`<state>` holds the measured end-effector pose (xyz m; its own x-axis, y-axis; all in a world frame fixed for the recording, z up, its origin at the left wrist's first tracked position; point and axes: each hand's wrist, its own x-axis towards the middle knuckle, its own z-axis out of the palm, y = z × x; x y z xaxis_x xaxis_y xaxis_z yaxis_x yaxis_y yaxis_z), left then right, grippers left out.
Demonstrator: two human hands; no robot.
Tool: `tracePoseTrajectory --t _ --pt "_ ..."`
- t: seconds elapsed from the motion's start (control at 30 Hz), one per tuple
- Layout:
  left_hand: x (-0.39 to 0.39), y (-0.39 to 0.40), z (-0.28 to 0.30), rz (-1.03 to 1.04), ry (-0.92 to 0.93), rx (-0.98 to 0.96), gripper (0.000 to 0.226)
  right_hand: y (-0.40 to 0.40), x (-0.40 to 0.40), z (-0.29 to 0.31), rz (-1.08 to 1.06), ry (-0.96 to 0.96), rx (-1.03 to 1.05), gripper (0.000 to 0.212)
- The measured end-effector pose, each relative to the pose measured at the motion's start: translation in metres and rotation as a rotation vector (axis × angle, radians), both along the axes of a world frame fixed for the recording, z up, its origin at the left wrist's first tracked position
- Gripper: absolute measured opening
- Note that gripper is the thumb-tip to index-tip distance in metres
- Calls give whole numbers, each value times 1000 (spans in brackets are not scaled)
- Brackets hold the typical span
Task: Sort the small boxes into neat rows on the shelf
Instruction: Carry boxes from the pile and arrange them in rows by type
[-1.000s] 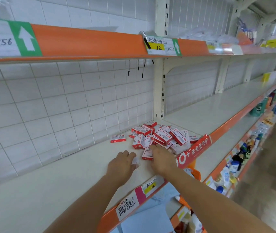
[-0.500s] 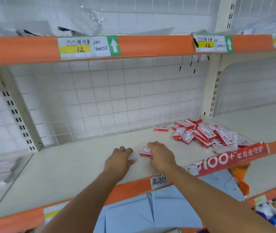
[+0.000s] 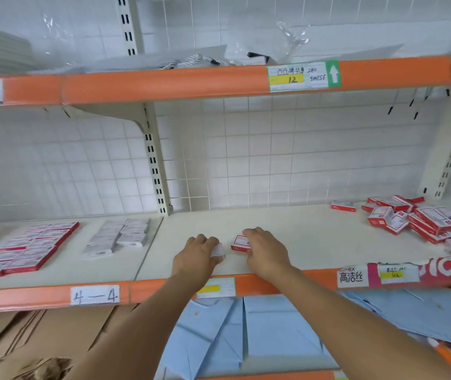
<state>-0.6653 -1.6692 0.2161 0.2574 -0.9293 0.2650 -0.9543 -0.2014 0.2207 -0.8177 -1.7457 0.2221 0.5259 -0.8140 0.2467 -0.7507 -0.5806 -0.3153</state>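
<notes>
The head view shows a small red-and-white box held under the curled fingers of the right hand, the grip clamped on its near end so that the box lies flat on the shelf; it is judged to be held low like this so that it can be slid or set down square rather than dropped. A small white box is pinched in the closed grip of the left hand, just beside the first; the two are kept close together, probably so that they can be laid side by side. Both are held near the orange front edge over bare shelf, well apart from the loose heap of red-and-white boxes at the right, from which sorting remains to be done; one stray box lies near the back grid. On the neighbouring bay to the left, rows of red-and-white boxes and rows of white boxes are already laid flat, so the two colours are judged to be kept separate.
</notes>
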Motion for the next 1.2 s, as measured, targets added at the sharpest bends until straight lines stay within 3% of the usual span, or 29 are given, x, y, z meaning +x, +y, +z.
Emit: tracePoseTrajectory --t 0.43,0.67,0.97,1.2 --pt "127 91 0 131 33 -20 35 66 114 -5 44 16 33 54" --pt "154 90 -3 196 74 -21 36 50 141 -11 81 56 53 52" --pt "170 70 -9 121 118 29 38 28 155 -26 47 87 82 50" --pt "190 51 -14 19 86 83 44 40 188 -25 125 80 -93 47"
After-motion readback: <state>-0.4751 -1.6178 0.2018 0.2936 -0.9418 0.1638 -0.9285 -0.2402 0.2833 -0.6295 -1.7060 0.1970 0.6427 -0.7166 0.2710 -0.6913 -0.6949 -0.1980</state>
